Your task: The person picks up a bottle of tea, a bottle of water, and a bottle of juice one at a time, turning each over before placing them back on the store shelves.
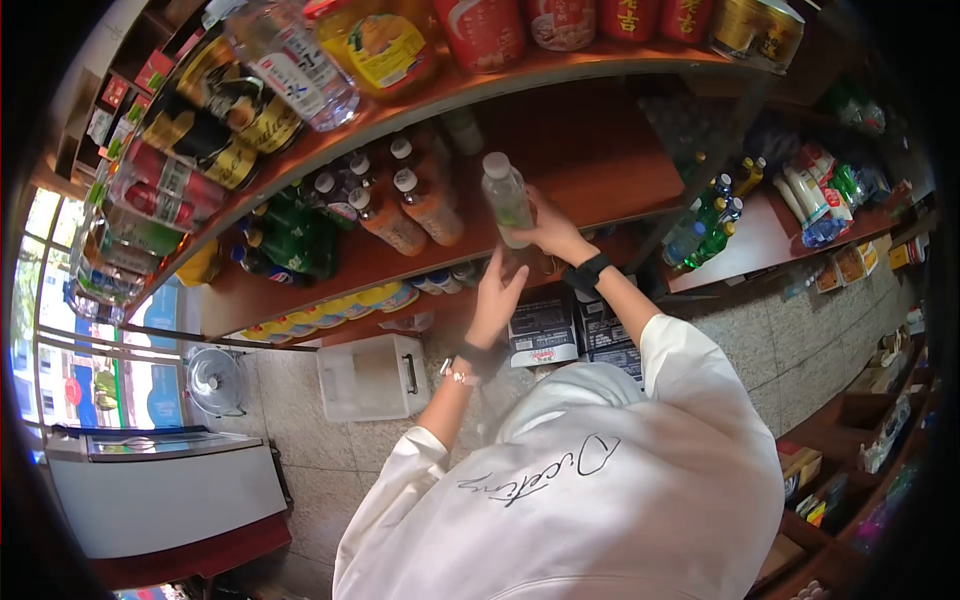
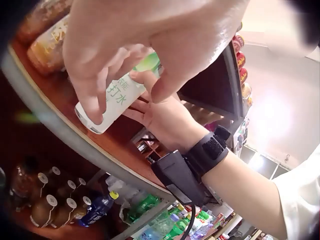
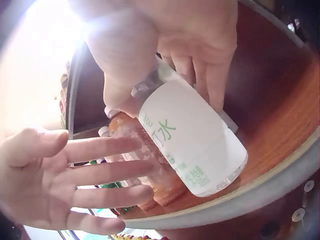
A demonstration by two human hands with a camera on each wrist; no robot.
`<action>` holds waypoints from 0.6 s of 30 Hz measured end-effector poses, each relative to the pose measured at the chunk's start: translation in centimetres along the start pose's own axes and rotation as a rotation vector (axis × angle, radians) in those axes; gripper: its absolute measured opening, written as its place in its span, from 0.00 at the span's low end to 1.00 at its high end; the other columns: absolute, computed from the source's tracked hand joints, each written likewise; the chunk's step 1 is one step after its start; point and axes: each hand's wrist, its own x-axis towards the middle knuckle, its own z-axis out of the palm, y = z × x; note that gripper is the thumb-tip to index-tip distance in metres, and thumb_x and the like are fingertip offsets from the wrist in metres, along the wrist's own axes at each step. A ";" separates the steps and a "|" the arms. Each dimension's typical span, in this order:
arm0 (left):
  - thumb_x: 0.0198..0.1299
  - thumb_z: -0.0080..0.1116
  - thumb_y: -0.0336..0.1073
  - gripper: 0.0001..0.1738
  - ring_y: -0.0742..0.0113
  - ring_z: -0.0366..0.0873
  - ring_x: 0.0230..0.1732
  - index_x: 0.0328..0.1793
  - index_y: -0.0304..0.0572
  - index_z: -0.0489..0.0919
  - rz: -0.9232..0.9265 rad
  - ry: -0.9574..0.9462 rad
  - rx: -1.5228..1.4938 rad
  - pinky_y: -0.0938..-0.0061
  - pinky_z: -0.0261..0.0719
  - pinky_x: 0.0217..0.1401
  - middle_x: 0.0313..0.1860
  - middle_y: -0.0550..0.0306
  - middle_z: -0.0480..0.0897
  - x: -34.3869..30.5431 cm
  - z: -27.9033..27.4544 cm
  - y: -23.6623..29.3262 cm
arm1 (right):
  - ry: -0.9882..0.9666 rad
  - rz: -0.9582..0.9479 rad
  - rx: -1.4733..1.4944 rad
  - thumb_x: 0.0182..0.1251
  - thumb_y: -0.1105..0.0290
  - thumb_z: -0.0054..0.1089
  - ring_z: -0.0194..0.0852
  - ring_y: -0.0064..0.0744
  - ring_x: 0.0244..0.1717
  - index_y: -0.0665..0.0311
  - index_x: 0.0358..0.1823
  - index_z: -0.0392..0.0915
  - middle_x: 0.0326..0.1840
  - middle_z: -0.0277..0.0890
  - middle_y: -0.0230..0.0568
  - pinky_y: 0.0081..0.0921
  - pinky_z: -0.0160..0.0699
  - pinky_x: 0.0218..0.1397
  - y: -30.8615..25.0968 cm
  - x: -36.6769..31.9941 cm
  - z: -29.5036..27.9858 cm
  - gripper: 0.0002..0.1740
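Where the curved reddish-brown wooden shelf point(image 1: 600, 165) runs, a clear plastic bottle with a white-and-green label point(image 1: 506, 197) is at its front edge, the right hand point(image 1: 552, 232) curled round it. The left hand point(image 1: 497, 296) is just beside, fingers spread.

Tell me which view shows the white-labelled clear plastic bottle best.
Right wrist: the white-labelled clear plastic bottle fills the frame, label plain. Head shows it small; left wrist shows only its lower part.
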 end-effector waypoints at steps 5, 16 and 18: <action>0.64 0.58 0.34 0.42 0.67 0.77 0.50 0.80 0.37 0.50 0.095 -0.036 0.070 0.73 0.75 0.55 0.52 0.49 0.79 6.5 0.5 -1.0 | 0.087 -0.095 -0.039 0.48 0.61 0.73 0.78 0.56 0.54 0.61 0.67 0.64 0.52 0.77 0.57 0.41 0.77 0.55 4.4 5.1 0.1 0.43; 0.58 0.57 0.31 0.21 0.55 0.78 0.34 0.57 0.31 0.70 0.485 -0.033 0.660 0.62 0.75 0.37 0.35 0.46 0.78 18.9 -2.2 -8.2 | 0.115 -0.399 -0.040 0.48 0.70 0.72 0.76 0.41 0.53 0.66 0.61 0.68 0.51 0.76 0.47 0.34 0.74 0.56 4.8 12.8 -2.1 0.36; 0.59 0.57 0.33 0.18 0.50 0.79 0.36 0.54 0.33 0.74 0.303 -0.057 0.490 0.59 0.76 0.40 0.36 0.44 0.80 18.3 -2.7 -3.7 | 0.160 -0.365 -0.120 0.48 0.69 0.72 0.76 0.43 0.52 0.65 0.61 0.68 0.51 0.76 0.47 0.35 0.74 0.55 5.7 13.9 -2.1 0.36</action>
